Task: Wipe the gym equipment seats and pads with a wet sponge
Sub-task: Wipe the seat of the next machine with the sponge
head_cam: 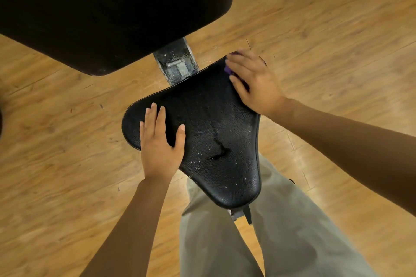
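On the black seat (213, 128), both hands are at work. The left hand (161, 141) lies flat on the seat's left lobe, fingers (154, 114) straight and close together, thumb spread toward the middle, holding nothing. The right hand (252, 81) presses down at the seat's far right edge, palm down, with a purple sponge (227, 70) under it; only a sliver of purple shows beside the fingers and another at the fingertips, so the fingers seem to curl over the sponge, though blur makes the grip hard to read. Near the seat's middle a dark wet streak (219, 148) runs down and bends left, with small bright droplets scattered around it. Beyond the seat a grey metal bracket (175, 63) with a bolt joins it to a large black pad (112, 7) that fills the upper left. Below the seat are the person's grey trousers (258, 243), and all around is a wood floor (337, 29).
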`<state>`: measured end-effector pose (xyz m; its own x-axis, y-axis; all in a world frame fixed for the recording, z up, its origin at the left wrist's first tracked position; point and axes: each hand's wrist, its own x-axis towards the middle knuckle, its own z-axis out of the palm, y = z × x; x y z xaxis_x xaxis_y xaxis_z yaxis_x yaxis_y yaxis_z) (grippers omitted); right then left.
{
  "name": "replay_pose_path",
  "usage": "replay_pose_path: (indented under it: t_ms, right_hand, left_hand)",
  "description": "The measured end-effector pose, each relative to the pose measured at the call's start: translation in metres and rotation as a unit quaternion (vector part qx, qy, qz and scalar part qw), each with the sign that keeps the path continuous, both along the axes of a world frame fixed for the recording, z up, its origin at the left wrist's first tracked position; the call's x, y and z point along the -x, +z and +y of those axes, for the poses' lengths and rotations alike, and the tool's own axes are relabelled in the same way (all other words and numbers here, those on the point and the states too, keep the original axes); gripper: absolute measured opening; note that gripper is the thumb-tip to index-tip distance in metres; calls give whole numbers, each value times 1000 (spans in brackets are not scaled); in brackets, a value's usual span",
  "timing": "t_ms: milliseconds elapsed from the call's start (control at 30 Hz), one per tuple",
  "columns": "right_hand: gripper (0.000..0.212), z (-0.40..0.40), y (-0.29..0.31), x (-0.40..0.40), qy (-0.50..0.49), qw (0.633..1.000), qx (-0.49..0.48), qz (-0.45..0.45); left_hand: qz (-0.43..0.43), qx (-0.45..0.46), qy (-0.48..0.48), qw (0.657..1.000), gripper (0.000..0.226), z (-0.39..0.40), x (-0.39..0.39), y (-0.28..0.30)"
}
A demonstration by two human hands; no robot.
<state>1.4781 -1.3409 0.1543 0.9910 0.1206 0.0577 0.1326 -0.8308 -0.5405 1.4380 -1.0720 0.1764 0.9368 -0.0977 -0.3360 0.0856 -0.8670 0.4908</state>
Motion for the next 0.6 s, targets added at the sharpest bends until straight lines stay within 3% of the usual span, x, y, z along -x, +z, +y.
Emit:
replay_pose_path:
  t_ms: [167,367,433,600]
  right_hand:
    - [32,7,21,67,215,975,-56,21]
    - [34,-11,19,62,354,935,-23,29]
    - [33,-14,13,41,325,945,-6,25]
    - [33,-7,5,-8,114,993,21,15]
  left_hand:
    - [2,10,-12,1000,64,4,-1,1]
    - [-5,17,-24,1000,59,7,-2,2]
    - [-6,20,-26,999,59,7,-2,2]
    - [-6,15,-30,999,59,7,-1,2]
